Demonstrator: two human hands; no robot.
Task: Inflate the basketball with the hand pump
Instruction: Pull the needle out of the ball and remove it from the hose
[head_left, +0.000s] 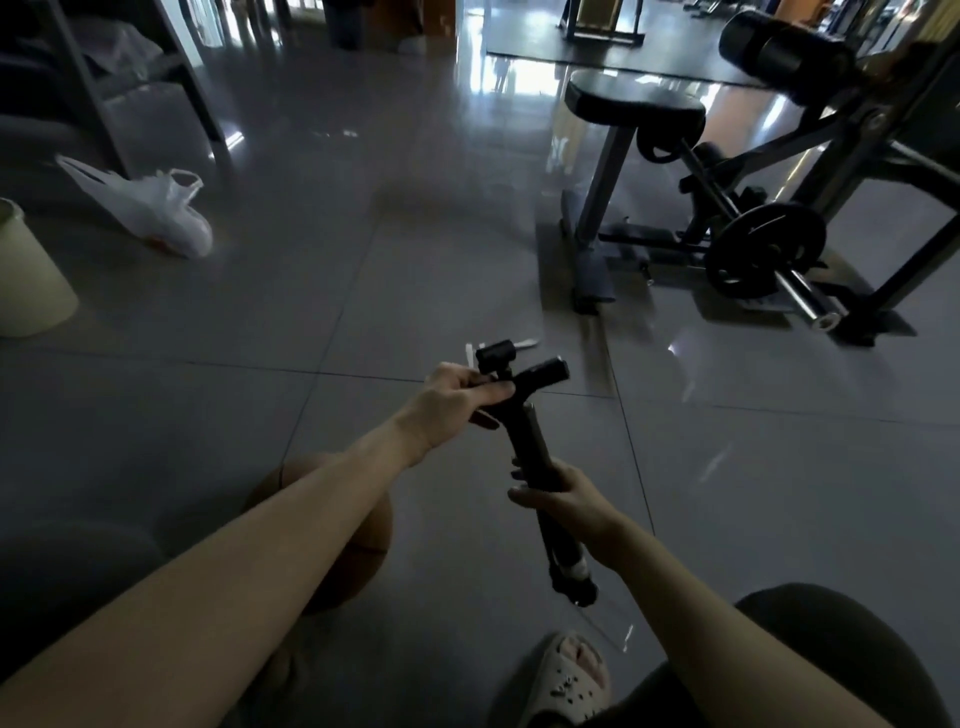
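Black pump held above the floor: our left hand curls round its handle end, our right hand grips the barrel, steadying it; the ball lies beneath our left forearm.

Black pump; orange-brown basketball; white bag; grey floor.

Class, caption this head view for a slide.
Left hand and right hand grip the hand pump over the tiled floor; basketball lies under the left forearm.

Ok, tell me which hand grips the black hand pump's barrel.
The right hand, wrapped round the slim black hand pump mid-barrel; the left hand instead pinches its top end beside the T-handle.
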